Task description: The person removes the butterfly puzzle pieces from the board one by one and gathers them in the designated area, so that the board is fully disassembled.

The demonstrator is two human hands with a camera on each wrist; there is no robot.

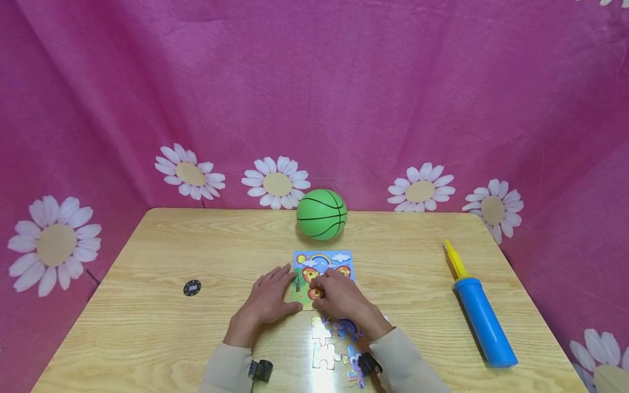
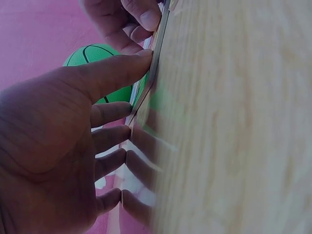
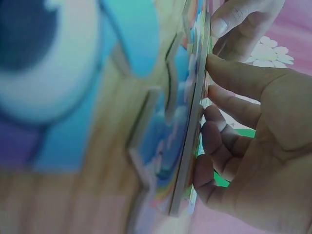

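Note:
A jigsaw puzzle (image 1: 320, 261) with a butterfly, a rainbow and a sun lies flat on the wooden table (image 1: 231, 234). My left hand (image 1: 269, 296) rests along its left side, with the thumb at the near left corner and the other fingers extended towards the left edge. Over the puzzle's right half, my right hand (image 1: 340, 295) bends down and touches the picture with thumb and fingertips; no separate piece shows between them. Loose puzzle pieces (image 1: 323, 356) lie on the near side, some partly under the right wrist. In the right wrist view, a blue piece (image 3: 131, 34) looms close.
A green ball (image 1: 321, 214) stands behind the puzzle. Off to the left lies a black chip (image 1: 192, 287) marked 100. A blue hand pump (image 1: 485, 322) with a yellow nozzle lies near the right edge. A pink flowered cloth (image 1: 314, 109) hangs around the table.

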